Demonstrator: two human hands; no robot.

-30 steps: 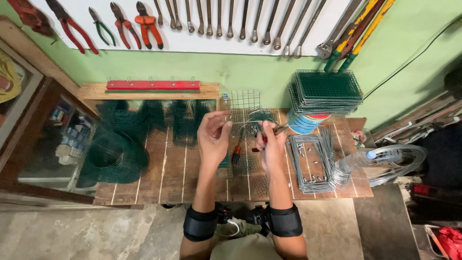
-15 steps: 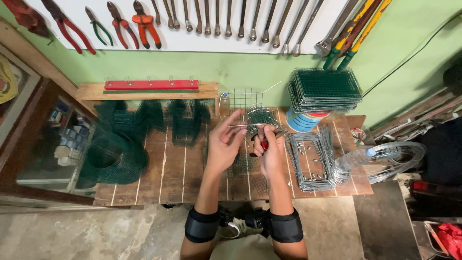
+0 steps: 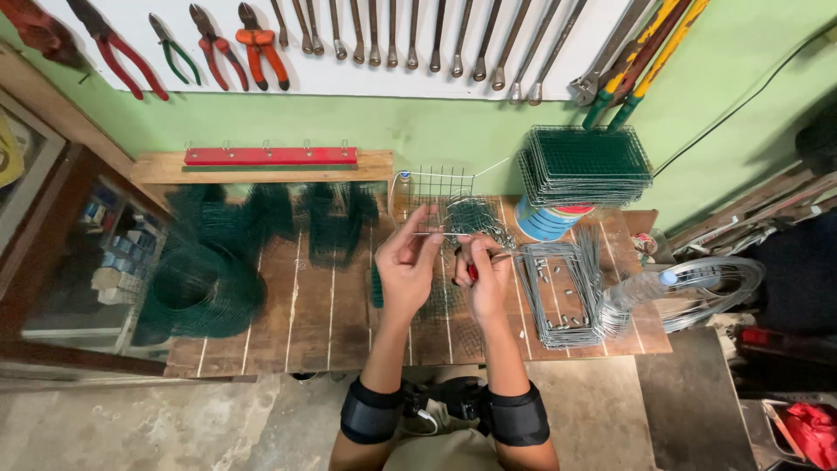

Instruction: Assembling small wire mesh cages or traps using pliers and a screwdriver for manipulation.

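hands (image 3: 445,270) on wire mesh piece (image 3: 440,205)

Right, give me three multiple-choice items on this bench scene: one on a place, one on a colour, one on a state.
1. Where does the stack of green mesh panels sit?
A. On top of the blue can
B. On the floor
C. Hung on the wall

2. What colour is the bar on the wooden shelf by the wall?
A. Yellow
B. Red
C. White

3. How are the two hands placed?
A. Both flat on the bench
B. Raised together over the bench, at a piece of wire mesh
C. One reaches for the wall tools

Answers:
1 A, the panels rest on the can at the back right of the bench.
2 B, the bar is plainly red.
3 B, the left hand fingers the mesh edge, and the right hand holds a red-handled tool close beside it.
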